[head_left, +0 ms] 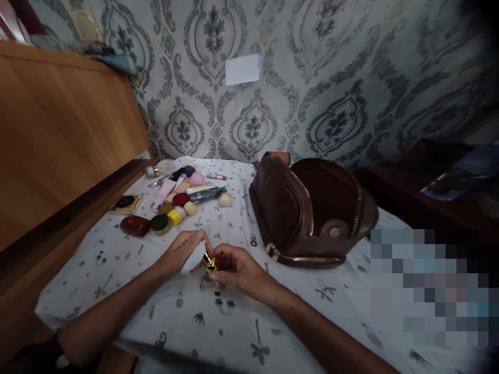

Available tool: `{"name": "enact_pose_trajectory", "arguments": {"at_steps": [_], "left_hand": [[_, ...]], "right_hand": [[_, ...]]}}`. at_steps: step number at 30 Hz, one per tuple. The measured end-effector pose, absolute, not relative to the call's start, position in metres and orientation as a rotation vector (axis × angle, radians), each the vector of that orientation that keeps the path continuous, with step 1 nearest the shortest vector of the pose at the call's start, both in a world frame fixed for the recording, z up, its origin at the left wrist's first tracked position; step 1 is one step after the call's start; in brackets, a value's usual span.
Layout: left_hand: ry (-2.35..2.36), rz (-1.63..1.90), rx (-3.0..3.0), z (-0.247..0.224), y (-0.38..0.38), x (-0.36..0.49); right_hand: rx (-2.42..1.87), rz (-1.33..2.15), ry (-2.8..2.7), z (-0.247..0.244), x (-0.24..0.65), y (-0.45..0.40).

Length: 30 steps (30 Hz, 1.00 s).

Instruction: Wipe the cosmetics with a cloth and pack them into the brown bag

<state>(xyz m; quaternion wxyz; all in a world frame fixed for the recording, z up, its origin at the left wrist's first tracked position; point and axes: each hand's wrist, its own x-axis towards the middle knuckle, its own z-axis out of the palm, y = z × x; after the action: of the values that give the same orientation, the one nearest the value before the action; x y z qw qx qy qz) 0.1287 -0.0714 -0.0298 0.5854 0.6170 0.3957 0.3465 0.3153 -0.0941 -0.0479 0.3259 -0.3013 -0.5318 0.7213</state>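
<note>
My left hand (pixel 181 250) is closed around a soft white cloth or pad (pixel 192 261). A small shiny gold bottle (pixel 210 262) is gripped in the fingers of my right hand (pixel 242 269). The white pad touches the bottle's left side or lies right against it. Part of the bottle is hidden by my right fingers. Both hands are just above the patterned white sheet (pixel 171 322), in front of a pile of cosmetics. Nearest the hands are a dark green round jar (pixel 160 224) and a yellow-banded jar (pixel 174 216).
An open brown leather bag (pixel 280 213) stands to the right. Behind the jars lie a pink tube (pixel 163 192), a green bottle (pixel 206 195), a pink sponge (pixel 197 179) and a red-brown case (pixel 135 225). A wooden cabinet (pixel 66 140) borders the left; a patterned wall (pixel 273 114) closes the back.
</note>
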Motion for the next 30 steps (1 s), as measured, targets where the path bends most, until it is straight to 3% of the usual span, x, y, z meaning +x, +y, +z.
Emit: {"name": "enact_pose_trajectory", "arguments": {"at_steps": [7,17,30], "left_hand": [[0.842,0.743,1.422,-0.028,-0.07,0.129],[1.036,0.745,2.05,-0.027,-0.071,0.128],[1.052,0.623,2.363,-0.036,-0.071,0.131]], "right_hand": [[-0.705,1.831,-1.431,-0.044,0.315,-0.097],[-0.721,1.657,-1.347,-0.056,0.311,-0.092],[-0.816,1.513,-1.071,-0.047,0.318,-0.086]]}}
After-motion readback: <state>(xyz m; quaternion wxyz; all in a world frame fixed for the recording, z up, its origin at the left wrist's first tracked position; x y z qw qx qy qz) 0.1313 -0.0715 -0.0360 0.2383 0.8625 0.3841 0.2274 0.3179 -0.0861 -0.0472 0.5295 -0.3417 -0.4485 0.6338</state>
